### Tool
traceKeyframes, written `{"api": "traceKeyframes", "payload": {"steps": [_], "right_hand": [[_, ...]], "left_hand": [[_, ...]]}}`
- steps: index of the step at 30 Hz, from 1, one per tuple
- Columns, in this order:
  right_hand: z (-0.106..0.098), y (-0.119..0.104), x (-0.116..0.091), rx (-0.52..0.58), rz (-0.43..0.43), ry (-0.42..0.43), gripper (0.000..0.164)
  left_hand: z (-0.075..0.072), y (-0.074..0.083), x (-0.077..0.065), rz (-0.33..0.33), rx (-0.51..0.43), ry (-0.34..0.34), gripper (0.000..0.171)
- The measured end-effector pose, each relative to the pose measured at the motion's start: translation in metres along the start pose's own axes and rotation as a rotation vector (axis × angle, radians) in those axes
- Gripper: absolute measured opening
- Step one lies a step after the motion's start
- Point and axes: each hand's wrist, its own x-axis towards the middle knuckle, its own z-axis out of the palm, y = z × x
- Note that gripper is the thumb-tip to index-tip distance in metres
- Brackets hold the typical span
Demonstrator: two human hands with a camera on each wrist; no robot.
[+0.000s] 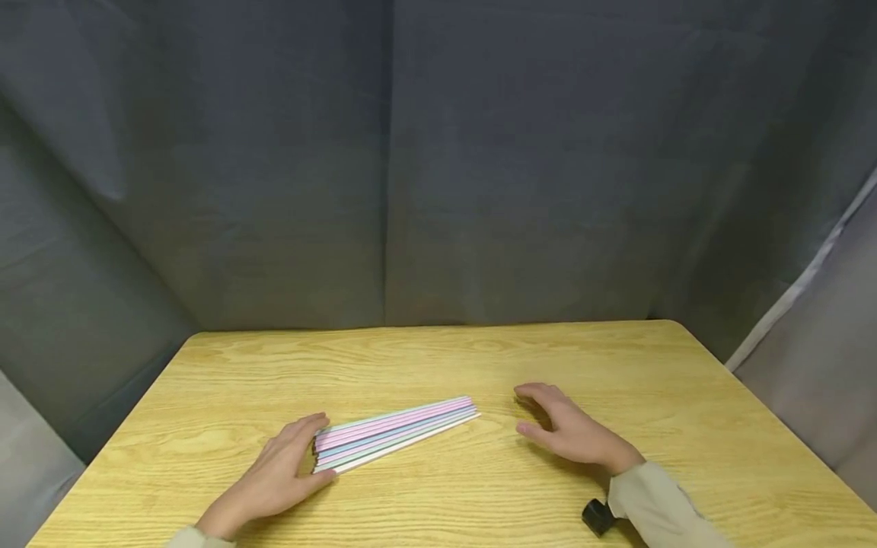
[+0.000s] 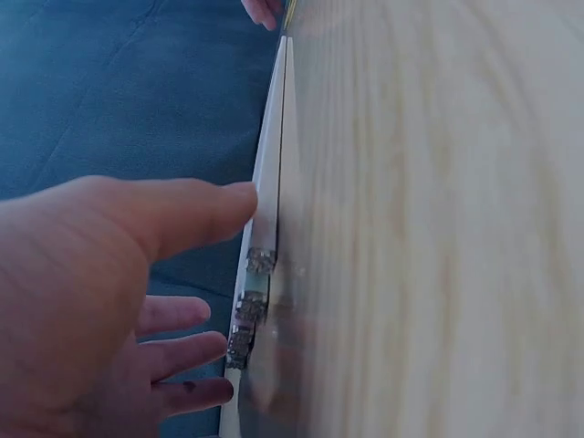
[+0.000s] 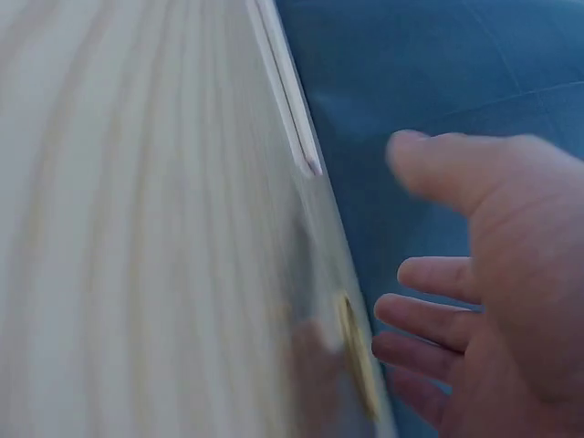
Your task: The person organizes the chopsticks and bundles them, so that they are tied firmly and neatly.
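A row of pastel chopsticks (image 1: 397,434) in pink, blue, green and white lies side by side on the wooden table, wider at the left. Their dark patterned ends show below the thumb in the left wrist view. My left hand (image 1: 277,472) spans these ends, thumb at the near edge and fingertips at the far one, fingers extended. To the right of the narrow tips, my right hand (image 1: 569,426) hovers low over the table, thumb and fingers spread apart, holding nothing. Near its fingers in the right wrist view is a thin gold-coloured loop (image 3: 358,356).
The wood-grain table (image 1: 438,365) has rounded far corners. Dark grey curtains (image 1: 438,167) hang behind it and along the sides. A small black block (image 1: 598,517) shows beside the right sleeve (image 1: 661,506).
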Motion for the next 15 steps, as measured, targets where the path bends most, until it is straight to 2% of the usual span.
{"api": "traceKeyframes", "payload": {"steps": [6,15], "right_hand": [[0.012,0.002,0.016,0.078,-0.075,-0.017,0.057],[0.028,-0.009,0.035,0.029,-0.181,0.021,0.054]], "left_hand": [[0.003,-0.001,0.004,0.004,-0.025,-0.015,0.071],[0.007,-0.001,0.012,0.033,0.017,-0.001,0.067]]}}
